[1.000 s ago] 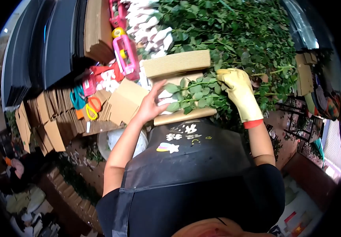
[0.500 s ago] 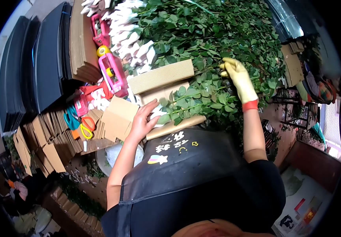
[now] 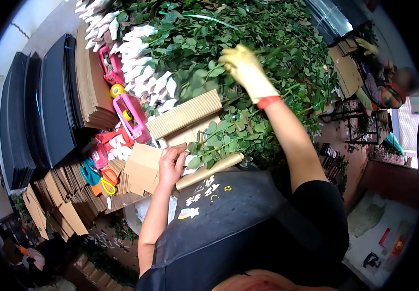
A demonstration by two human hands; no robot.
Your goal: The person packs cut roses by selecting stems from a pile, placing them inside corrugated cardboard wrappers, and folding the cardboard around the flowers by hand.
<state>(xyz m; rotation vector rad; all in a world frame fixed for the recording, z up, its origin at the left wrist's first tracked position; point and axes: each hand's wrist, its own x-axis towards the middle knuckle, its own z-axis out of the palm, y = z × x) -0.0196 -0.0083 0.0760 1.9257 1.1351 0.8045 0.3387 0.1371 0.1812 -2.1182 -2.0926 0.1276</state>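
Note:
My bare left hand (image 3: 171, 165) is at the left end of a corrugated cardboard wrapper (image 3: 185, 114), its fingers curled beside a white-sleeved flower head (image 3: 190, 164). What lies in those fingers is hidden. Leafy stems (image 3: 238, 131) rest in the wrapper, across its rolled near edge (image 3: 210, 170). My right hand (image 3: 249, 72), in a yellow glove with a red cuff, is over the large heap of leafy stems (image 3: 272, 29). Its fingers are bent around a leafy stem (image 3: 215, 71), with blurred leaves just left of them. Several white-sleeved heads (image 3: 141, 72) lie at the heap's left side.
Pink tape dispensers (image 3: 131, 116) stand left of the wrapper. Scissors with orange and yellow handles (image 3: 108, 181) and teal-handled cutters (image 3: 89, 172) lie near folded cardboard (image 3: 142, 162). Stacked black sheets (image 3: 56, 102) stand at far left. Another person (image 3: 389, 92) is at far right.
My right hand has moved left and farther up over the heap, and the leaves beside it are blurred. My left hand's fingers have curled in from lying outstretched. The whole view has shifted slightly.

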